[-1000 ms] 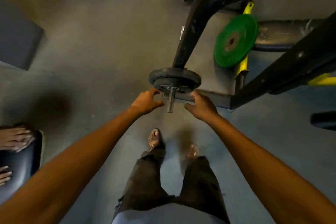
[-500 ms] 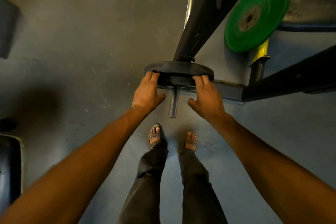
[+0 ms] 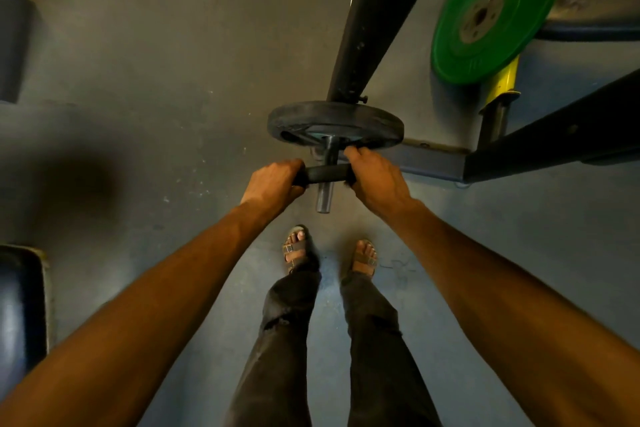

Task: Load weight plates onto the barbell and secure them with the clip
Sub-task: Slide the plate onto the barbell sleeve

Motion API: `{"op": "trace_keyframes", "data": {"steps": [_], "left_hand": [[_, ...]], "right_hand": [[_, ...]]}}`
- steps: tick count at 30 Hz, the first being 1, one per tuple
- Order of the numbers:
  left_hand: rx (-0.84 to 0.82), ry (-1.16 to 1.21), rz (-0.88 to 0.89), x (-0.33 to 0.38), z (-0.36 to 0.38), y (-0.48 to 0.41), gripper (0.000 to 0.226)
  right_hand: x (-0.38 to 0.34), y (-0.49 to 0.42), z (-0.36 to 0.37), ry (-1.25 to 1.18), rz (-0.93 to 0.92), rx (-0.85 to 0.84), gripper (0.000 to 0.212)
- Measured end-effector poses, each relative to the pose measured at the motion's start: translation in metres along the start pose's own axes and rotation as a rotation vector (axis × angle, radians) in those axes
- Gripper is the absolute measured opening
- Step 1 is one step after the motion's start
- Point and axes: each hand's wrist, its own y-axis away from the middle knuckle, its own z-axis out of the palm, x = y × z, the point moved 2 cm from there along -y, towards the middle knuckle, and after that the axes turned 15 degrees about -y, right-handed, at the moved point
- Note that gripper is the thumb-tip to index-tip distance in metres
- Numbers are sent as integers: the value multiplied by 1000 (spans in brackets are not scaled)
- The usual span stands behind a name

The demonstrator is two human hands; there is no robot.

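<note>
Two hands work at the bar's end: the left hand (image 3: 273, 180) and right hand (image 3: 375, 175) are each closed around one end of a short dark piece, most likely the clip (image 3: 327, 173), held crosswise at the sleeve (image 3: 327, 177). Fingers of both hands are curled tight on its ends; the fingertips themselves are hidden underneath. One black plate (image 3: 335, 125) already sits on the sleeve, further in toward the rack upright (image 3: 367, 24), with a stretch of bare sleeve showing between it and the clip. Whether the clip is already threaded on the sleeve or only held against it cannot be told. To do this step well, I judge the handles should be squeezed evenly so the coil opens, the clip kept square to the sleeve, slid in until it touches the plate's hub, then released so it bites. A tilted clip would likely jam or leave the plate loose. Counted: one black plate on the bar, one green plate (image 3: 491, 10) well apart on a yellow peg (image 3: 500, 80), one clip, two sandalled feet below.
</note>
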Motion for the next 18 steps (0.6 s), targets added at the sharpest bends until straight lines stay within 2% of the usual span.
{"op": "trace_keyframes", "data": {"steps": [3,11,14,18], "left_hand": [[-47,-7,4,4,4,17,24],[-162,45,-12,28,16,138,24],[-102,86,-37,42,2,198,20],[99,85,-27,66,-24,271,23]], "right_hand": [[6,11,0,0,-50,-91,26],[-8,132,31,-195,-58,-171,22],[-22,186,25,-257,-48,-181,33],[-43,254,3,-261,-115,-100,35]]}}
